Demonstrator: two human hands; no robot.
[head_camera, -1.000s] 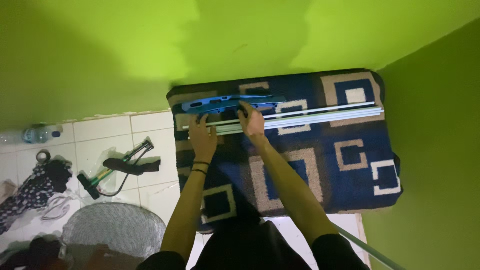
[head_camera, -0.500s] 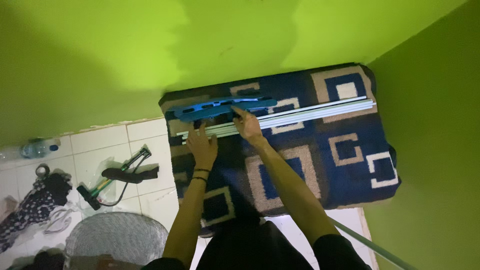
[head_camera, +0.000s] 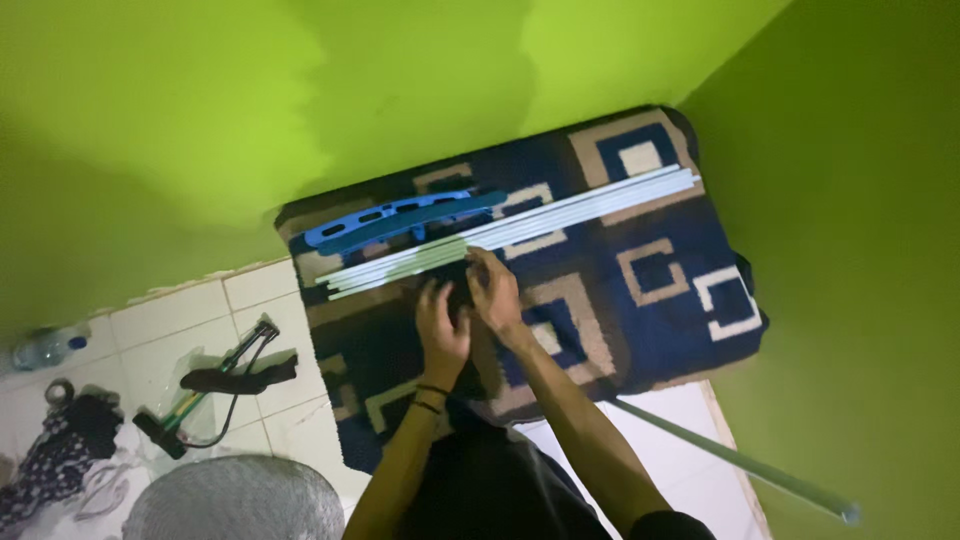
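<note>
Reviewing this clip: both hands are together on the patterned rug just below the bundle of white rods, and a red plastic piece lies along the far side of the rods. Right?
Not quite. The head view shows the plastic piece is blue, not red. The rest holds: left hand and right hand meet on the patterned rug, just below the bundle of white rods.

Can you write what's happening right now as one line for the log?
left hand close to right hand | together over patterned rug | just below white rods | blue plastic bar behind rods
</note>
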